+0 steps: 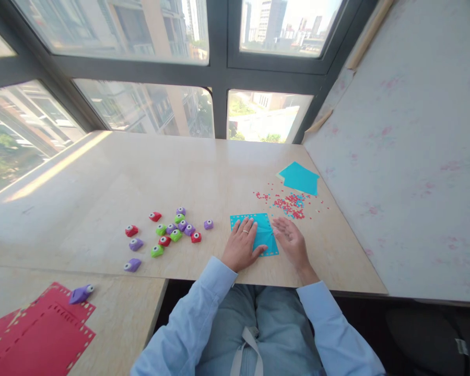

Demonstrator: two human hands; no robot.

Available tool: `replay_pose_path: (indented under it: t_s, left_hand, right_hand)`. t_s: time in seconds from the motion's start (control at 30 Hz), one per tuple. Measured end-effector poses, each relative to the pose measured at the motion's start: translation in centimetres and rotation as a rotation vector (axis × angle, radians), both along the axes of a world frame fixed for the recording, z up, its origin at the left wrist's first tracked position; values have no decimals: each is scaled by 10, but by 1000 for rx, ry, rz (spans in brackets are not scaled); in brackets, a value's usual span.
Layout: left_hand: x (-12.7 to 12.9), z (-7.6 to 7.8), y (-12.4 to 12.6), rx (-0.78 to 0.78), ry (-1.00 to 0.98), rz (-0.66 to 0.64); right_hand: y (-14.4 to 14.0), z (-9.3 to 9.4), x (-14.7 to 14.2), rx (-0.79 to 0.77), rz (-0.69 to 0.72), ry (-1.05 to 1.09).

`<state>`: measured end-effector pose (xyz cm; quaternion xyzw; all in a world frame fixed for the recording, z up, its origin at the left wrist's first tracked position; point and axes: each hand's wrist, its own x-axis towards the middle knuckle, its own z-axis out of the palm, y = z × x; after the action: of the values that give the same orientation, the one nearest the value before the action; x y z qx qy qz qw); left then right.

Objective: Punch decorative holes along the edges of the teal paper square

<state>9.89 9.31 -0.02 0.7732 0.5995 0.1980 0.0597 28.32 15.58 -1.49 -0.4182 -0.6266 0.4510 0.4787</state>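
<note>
Blue paper sheet (263,232) is lying flat on the counter (102,183) in front of me. I'm pressing my left hand (241,244) on it, fingers spread, pinning it down. Right hand (291,241) is resting open at its right edge, gripping nothing. Punch confetti (290,203) sits just beyond; small punches (168,232) clustered left.
</note>
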Motion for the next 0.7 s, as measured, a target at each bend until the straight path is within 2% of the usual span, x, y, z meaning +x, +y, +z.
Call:
replay_pose_path:
  t_s: [0.13,0.27,0.5,0.6,0.7]
  left_hand:
    - [0,1,0,4,-4,0]
    - [-1,1,1,3,-11,-2]
    - [-3,-4,2,86,-135,-4]
    - [-7,-5,5,218,-296,33]
    - [-7,3,0,363,-457,101]
  right_hand:
    - [0,0,-1,109,-127,-191]
    - [-2,3,-2,196,-108,-313]
    - [-19,7,5,104,-180,-192]
    - [-37,6,14,33,-270,-119]
    - [-61,3,24,-64,-364,-4]
